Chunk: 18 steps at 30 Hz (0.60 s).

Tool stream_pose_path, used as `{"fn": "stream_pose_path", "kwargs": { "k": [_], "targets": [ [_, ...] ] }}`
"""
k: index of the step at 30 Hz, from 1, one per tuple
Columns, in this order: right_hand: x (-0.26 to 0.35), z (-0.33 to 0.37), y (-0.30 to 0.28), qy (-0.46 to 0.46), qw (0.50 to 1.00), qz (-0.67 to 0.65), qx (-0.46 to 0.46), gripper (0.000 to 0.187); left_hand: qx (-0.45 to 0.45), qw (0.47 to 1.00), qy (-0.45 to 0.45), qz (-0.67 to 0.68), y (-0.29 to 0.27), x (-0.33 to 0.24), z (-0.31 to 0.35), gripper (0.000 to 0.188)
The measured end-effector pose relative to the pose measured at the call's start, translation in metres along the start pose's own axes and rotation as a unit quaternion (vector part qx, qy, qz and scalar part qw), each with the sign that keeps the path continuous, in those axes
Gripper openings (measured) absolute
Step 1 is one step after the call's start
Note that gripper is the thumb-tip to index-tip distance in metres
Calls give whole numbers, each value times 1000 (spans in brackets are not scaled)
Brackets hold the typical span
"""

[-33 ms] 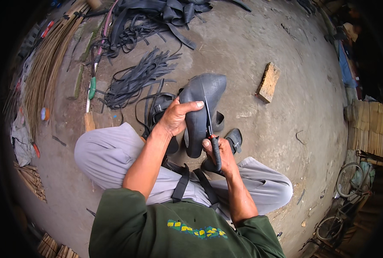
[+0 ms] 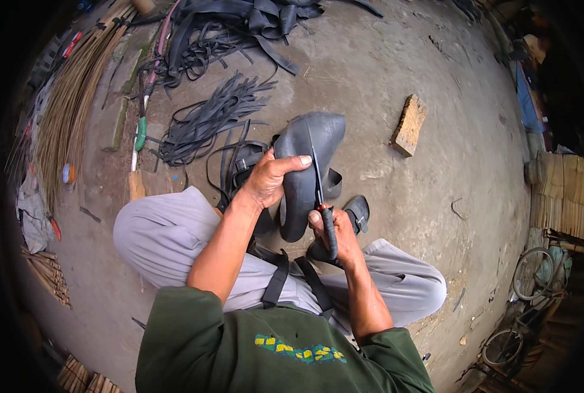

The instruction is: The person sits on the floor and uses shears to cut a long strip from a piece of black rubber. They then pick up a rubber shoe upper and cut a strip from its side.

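A broad piece of dark rubber, like part of an inner tube (image 2: 296, 196), is held up in front of my lap. My left hand (image 2: 269, 177) grips its left edge, the thumb lying flat across the face and the fingers behind. In my right hand (image 2: 341, 229) are scissors (image 2: 329, 232) with black-wrapped handles. Their blades point away from me and lie along a line in the rubber, where they seem to cut it. The lower blade is mostly hidden. A black sandal (image 2: 357, 213) shows just beyond my right hand.
Cut rubber strips (image 2: 216, 118) lie in a heap ahead on the left, with larger rubber scraps (image 2: 266, 19) behind. A worn brick (image 2: 409, 126) sits on the concrete floor at the right. Bundled thin sticks (image 2: 85, 98) stand far left; a bicycle wheel (image 2: 532, 274) is far right.
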State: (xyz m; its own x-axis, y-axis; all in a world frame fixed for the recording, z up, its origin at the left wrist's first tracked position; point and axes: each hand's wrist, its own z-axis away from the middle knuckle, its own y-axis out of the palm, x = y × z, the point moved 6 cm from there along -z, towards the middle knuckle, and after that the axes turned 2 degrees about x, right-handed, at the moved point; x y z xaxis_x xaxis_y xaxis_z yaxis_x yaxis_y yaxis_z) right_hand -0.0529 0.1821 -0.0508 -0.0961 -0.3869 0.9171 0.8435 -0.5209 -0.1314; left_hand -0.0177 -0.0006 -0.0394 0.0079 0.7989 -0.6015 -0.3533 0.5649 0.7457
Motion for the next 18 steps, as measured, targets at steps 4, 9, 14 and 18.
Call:
{"fn": "stream_pose_path", "kwargs": {
  "k": [4,9,14,18],
  "targets": [
    [3,-10,-1,-22,1000,6,0,55,18,999,25,-15,7,10,4,47],
    [-3,-5,1,63,998,-15,4,56,35,999,30,-14,9,11,4,47],
    [8,-9,-5,-12,1000,7,-23,59,49,996,24,-74,8,16,6,48],
    [12,-15,-8,-41,998,14,-45,61,31,993,9,-114,6,26,10,44]
  ]
}}
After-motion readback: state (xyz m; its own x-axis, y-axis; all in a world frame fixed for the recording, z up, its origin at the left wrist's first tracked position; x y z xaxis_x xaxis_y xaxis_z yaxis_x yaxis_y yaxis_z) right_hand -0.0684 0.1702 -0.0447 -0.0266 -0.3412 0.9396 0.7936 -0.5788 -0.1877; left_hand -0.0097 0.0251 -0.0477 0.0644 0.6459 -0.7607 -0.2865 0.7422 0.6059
